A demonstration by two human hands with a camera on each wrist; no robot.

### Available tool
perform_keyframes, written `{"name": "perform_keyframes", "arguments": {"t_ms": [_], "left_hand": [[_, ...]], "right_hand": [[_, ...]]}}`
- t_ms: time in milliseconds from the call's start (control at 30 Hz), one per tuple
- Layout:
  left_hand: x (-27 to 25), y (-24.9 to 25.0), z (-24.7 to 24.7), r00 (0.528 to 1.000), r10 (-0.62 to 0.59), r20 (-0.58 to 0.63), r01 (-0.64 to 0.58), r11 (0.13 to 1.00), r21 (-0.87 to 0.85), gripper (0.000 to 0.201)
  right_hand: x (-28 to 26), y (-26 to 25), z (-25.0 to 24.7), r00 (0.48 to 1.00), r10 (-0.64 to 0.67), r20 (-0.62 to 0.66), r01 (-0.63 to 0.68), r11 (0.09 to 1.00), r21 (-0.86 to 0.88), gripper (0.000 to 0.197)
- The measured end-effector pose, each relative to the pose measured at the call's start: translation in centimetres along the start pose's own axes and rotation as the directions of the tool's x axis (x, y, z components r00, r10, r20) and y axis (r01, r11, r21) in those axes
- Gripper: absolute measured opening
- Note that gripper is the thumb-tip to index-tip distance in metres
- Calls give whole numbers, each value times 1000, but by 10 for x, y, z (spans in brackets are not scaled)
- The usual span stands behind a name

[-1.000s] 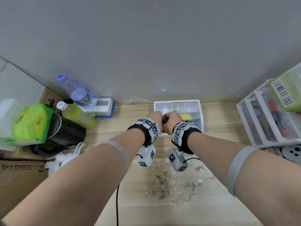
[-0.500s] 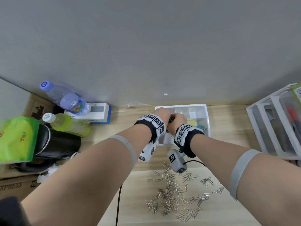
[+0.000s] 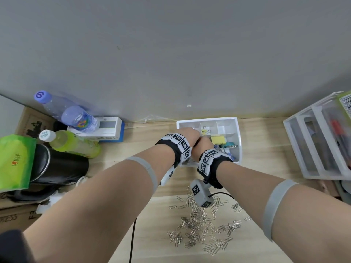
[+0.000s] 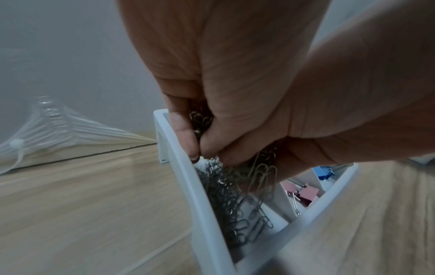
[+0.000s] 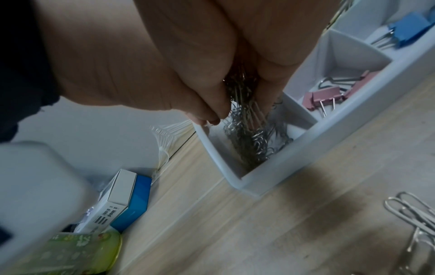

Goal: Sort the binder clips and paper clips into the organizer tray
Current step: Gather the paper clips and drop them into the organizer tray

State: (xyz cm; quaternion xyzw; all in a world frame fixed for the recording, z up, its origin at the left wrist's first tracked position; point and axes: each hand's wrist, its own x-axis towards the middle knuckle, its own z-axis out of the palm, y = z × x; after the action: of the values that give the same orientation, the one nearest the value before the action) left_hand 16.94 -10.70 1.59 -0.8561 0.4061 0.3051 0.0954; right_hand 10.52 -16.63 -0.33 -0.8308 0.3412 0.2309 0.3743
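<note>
The white organizer tray [image 3: 236,128] stands against the wall. My left hand [image 3: 190,134] and right hand [image 3: 206,143] are pressed together above its left compartment, fingers curled round a bunch of silver paper clips [image 4: 202,119]. Clips [image 5: 254,141] trail from the hands down into that compartment [image 4: 183,176]. Pink binder clips [image 5: 324,98], blue ones [image 5: 409,29] and yellow ones [image 3: 205,132] lie in other compartments. A loose pile of paper clips [image 3: 201,226] lies on the wooden table below my wrists.
At left stand a water bottle [image 3: 76,116], a green drink bottle [image 3: 74,143], a white-and-blue box [image 3: 108,130], a black object [image 3: 57,164] and a green packet [image 3: 15,160]. A white drawer unit [image 3: 322,141] stands at right. A black cable [image 3: 133,240] crosses the table.
Both hands stay pressed together on the bunch and have shifted slightly toward the tray's left compartment. The head view has moved a little.
</note>
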Motion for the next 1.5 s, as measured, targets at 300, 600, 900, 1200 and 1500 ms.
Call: {"name": "perform_keyframes", "arguments": {"t_ms": [300,600,900,1200,1500], "left_hand": [[-5,8,4,1000,-2,-3,2,1000,-15,26],[-23,16,9,997,-4,-72,8,998,58,24],[-64,31,29,991,-105,-87,106,994,14,13],[-84,39,114,965,-220,144,244,952,-186,13],[-114,79,181,972,-228,60,235,910,-341,54]], "right_hand": [[-8,7,2,999,-42,30,43,998,-36,12],[-19,18,6,998,-64,17,64,997,-51,10],[-42,38,20,988,-147,52,154,964,-215,24],[-67,90,57,945,-258,201,324,824,-465,37],[-99,126,87,897,-397,195,441,762,-475,46]]}}
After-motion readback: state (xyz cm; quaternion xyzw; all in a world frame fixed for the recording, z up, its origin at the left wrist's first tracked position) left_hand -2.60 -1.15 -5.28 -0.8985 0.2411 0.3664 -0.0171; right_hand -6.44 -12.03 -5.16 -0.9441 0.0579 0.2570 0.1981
